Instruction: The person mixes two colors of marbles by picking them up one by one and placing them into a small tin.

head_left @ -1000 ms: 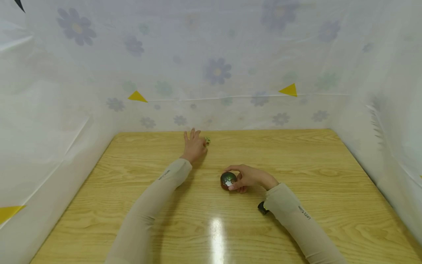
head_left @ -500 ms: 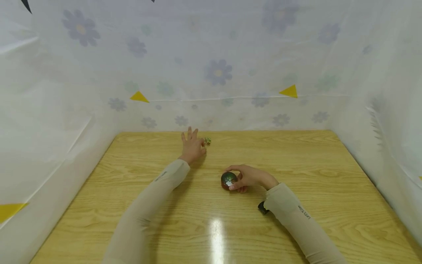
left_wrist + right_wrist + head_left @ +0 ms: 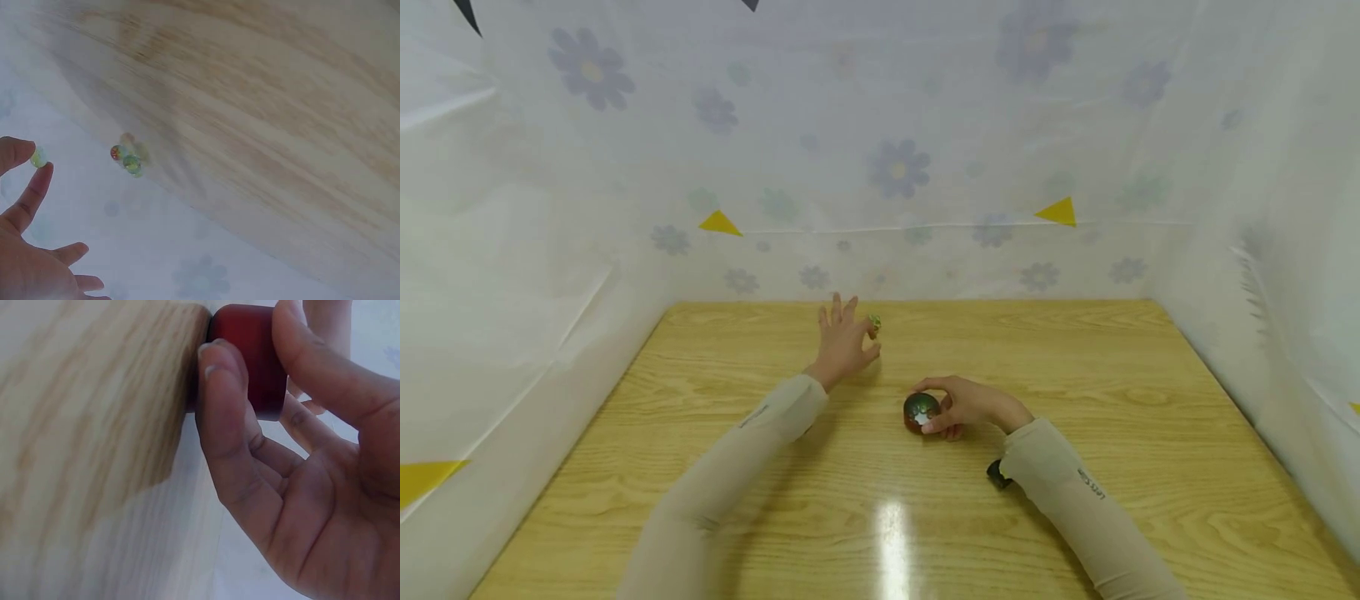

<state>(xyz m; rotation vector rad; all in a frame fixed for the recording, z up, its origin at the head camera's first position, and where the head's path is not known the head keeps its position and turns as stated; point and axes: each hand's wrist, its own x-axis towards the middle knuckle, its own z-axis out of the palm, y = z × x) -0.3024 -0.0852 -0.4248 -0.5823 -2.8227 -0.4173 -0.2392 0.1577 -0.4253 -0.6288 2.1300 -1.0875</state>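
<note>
left hand (image 3: 846, 346) has a marble (image 3: 39, 157) pinched toward the back of the table (image 3: 1075, 517), near some loose marbles (image 3: 130, 164); right hand (image 3: 976, 403) is gripping the round red pot (image 3: 917, 412), which sits closer in and off to the right.

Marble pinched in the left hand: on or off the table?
Off the table. The left hand pinches the marble, which shows against the flowered wall, apart from the other marbles.

Wood-grain table (image 3: 865, 467); white flower-print sheeting (image 3: 820, 92) behind, yellow triangles (image 3: 1060, 212) on it.
</note>
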